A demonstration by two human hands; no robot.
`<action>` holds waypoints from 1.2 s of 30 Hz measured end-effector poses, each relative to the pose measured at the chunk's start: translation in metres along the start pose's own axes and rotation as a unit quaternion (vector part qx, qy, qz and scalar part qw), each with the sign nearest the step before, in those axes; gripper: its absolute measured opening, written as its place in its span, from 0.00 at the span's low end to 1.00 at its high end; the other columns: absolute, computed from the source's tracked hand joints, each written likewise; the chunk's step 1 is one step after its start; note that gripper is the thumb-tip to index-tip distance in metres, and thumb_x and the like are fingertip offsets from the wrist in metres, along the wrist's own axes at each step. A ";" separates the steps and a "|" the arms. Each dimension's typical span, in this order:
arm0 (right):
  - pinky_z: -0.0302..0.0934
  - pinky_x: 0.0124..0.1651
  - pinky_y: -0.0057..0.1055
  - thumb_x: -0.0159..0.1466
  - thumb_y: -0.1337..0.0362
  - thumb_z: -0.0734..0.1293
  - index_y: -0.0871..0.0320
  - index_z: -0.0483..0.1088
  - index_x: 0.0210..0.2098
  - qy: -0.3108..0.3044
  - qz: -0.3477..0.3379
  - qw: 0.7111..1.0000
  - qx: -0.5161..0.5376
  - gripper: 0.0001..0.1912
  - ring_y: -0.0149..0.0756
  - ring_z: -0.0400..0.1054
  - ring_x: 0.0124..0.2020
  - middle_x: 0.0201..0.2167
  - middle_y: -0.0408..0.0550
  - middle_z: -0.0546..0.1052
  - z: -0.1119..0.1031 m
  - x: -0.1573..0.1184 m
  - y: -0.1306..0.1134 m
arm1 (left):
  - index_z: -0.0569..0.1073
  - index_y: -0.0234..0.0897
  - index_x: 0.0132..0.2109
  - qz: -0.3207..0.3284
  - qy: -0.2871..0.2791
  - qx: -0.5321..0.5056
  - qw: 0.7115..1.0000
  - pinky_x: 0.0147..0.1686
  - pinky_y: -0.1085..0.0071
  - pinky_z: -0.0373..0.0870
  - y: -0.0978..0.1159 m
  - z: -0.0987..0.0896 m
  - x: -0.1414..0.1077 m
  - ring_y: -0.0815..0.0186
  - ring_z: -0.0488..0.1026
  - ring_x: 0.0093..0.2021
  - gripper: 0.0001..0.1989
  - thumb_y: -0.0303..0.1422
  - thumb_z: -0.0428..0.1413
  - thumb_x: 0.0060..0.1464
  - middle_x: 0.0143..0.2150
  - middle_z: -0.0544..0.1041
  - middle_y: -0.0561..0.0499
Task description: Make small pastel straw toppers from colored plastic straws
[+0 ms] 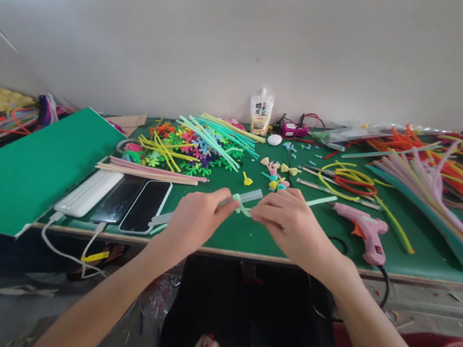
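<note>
Just above the front of the green table, both my hands work on a pale green pipe cleaner. My left hand is closed around a clear, translucent rod that sticks out on both sides of the fist. Near its thumb, the pipe cleaner is bent into a small loop around or against the rod; which of the two is hard to see. My right hand pinches the pipe cleaner close by, and a straight pale green length extends beyond its knuckles. A small yellow piece lies just behind the hands.
A pink glue gun with a cord lies right of my right hand. Two phones and a white power bank lie left. Behind are flower-shaped pieces, scissors and a pouch. Pipe cleaners are heaped right.
</note>
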State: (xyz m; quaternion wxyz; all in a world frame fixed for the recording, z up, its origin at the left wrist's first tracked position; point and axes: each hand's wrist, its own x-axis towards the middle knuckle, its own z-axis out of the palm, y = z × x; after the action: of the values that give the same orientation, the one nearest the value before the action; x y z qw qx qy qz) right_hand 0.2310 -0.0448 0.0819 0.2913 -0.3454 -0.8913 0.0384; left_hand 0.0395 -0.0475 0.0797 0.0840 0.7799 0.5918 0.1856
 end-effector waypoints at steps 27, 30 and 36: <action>0.59 0.28 0.23 0.56 0.72 0.63 0.61 0.75 0.26 0.012 0.137 0.959 0.248 0.08 0.29 0.67 0.23 0.21 0.43 0.76 0.006 -0.004 0.002 | 0.68 0.34 0.26 0.146 0.103 -0.099 0.979 0.20 0.80 0.51 0.009 -0.002 -0.020 0.77 0.53 0.18 0.16 0.38 0.48 0.58 0.17 0.59 0.58; 0.59 0.30 0.24 0.59 0.72 0.61 0.59 0.75 0.29 0.028 0.104 0.978 0.178 0.11 0.29 0.68 0.25 0.23 0.44 0.77 0.013 -0.007 -0.002 | 0.68 0.34 0.27 0.073 0.109 -0.107 0.986 0.19 0.80 0.50 0.007 0.001 -0.018 0.76 0.50 0.18 0.17 0.41 0.47 0.57 0.16 0.55 0.59; 0.55 0.36 0.27 0.61 0.74 0.58 0.60 0.74 0.31 -0.016 0.024 1.000 -0.007 0.13 0.31 0.65 0.26 0.21 0.46 0.73 0.015 -0.012 -0.004 | 0.68 0.37 0.29 0.012 0.055 -0.018 0.998 0.20 0.77 0.47 -0.005 0.005 -0.008 0.73 0.53 0.17 0.18 0.44 0.45 0.57 0.15 0.57 0.58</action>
State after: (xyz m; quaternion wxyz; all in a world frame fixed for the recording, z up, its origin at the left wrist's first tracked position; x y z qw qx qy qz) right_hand 0.2278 -0.0538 0.0650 0.2734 -0.3679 -0.8877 0.0447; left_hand 0.0352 -0.0534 0.0722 0.0634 0.7738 0.5830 0.2395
